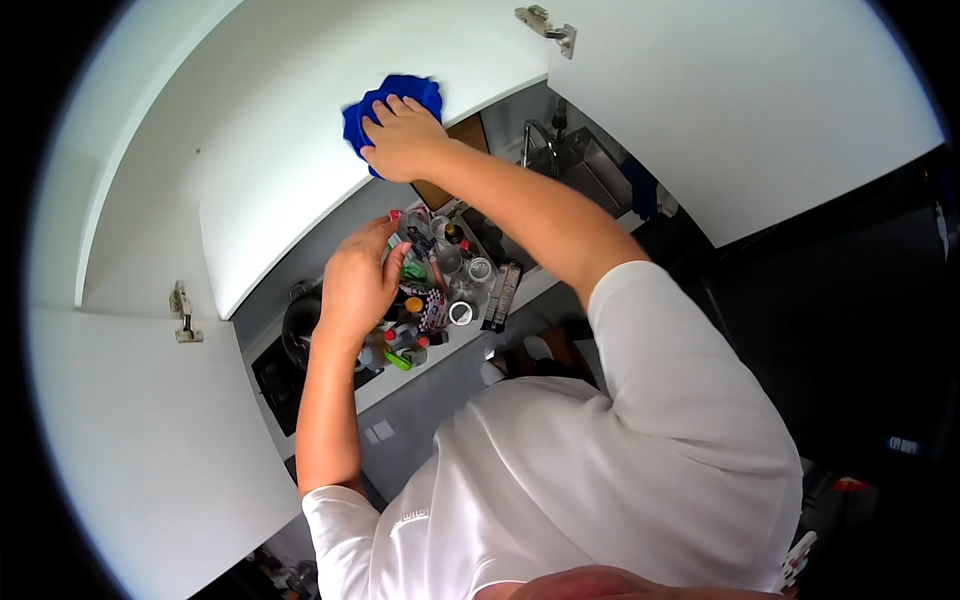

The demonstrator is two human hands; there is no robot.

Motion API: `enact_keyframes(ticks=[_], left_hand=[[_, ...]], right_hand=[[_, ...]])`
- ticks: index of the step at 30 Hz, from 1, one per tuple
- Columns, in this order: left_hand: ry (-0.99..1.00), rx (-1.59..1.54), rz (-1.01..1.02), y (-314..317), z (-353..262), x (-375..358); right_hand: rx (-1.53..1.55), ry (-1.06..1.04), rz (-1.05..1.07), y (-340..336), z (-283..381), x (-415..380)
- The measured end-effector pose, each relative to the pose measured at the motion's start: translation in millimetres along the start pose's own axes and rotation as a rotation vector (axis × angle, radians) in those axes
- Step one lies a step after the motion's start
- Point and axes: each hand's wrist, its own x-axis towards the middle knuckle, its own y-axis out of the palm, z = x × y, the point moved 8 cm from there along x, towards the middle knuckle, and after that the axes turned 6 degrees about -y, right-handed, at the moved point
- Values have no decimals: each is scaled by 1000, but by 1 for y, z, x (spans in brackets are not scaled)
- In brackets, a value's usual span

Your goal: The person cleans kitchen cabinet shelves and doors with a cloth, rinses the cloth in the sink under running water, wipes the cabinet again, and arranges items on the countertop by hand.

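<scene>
A crumpled blue cloth (408, 92) lies on the white cabinet shelf (290, 150), near its front edge. My right hand (405, 140) presses down on it with the fingers spread, keeping it under the palm. Lower and to the left, my left hand (358, 275) is raised with the fingers stretched and the thumb apart. Nothing shows in it. Its fingertips are just below the shelf's front edge in this view, over the crowded counter.
Open cabinet doors stand on the left (150, 430) and right (740, 110). Below, several bottles and jars (460, 313) crowd the counter, with a dark pan (300, 330) to their left. A sink (595, 175) with a faucet (540, 140) sits at the right.
</scene>
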Motion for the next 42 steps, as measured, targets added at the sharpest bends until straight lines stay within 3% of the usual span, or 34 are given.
enact_keyframes(ticks=[2,5,7,8,9,11,13,14,16,18,19,20,22,24,26,28,30,33,36,42], left_hand=[[-6,-8,-17,-9,8,-12],[-148,-126,-8,-20,35,-54],[-230,-155,-19,-17,55,-79],[-231,-166,-29,-17,58,-88],[-247,-159,-27,-19,60,-93],[-320,-206,42,-15,65,-94],[-300,-200,29,-11,75,-97],[-280,-190,24,-11,80,-101],[-378,-269,26,-14,92,-115],[-487,-350,1,-16,106,-135],[-456,-344,-35,-17,110,-145],[-426,-330,-62,-18,113,-154],[-431,-302,-114,-26,124,-164],[-508,-349,-97,-30,131,-170],[-513,-348,-110,-33,137,-169],[-445,-348,-143,-32,141,-169],[-461,-369,-144,-26,147,-173],[-491,-363,-155,-16,155,-191],[-580,-365,-135,-8,162,-215],[-629,-316,-53,6,163,-213]], right_hand=[[4,-94,58,-7,-13,-5],[46,124,130,-24,-90,-6],[60,442,-192,-5,-119,26],[-8,484,-292,4,-101,57],[154,249,15,4,-52,87],[0,-17,38,-16,73,96],[42,-299,82,4,144,84],[109,-344,112,8,142,75],[30,-300,168,13,102,72],[5,-189,37,12,38,97],[12,-22,-32,16,20,116],[32,148,-101,16,11,134],[105,248,-73,16,50,194],[116,70,-37,20,129,235],[43,-245,26,27,212,232],[70,-543,-51,33,238,194],[21,-665,-39,30,221,205],[22,-394,-54,36,207,279],[76,-263,-126,34,256,309],[86,-582,-33,32,346,218]])
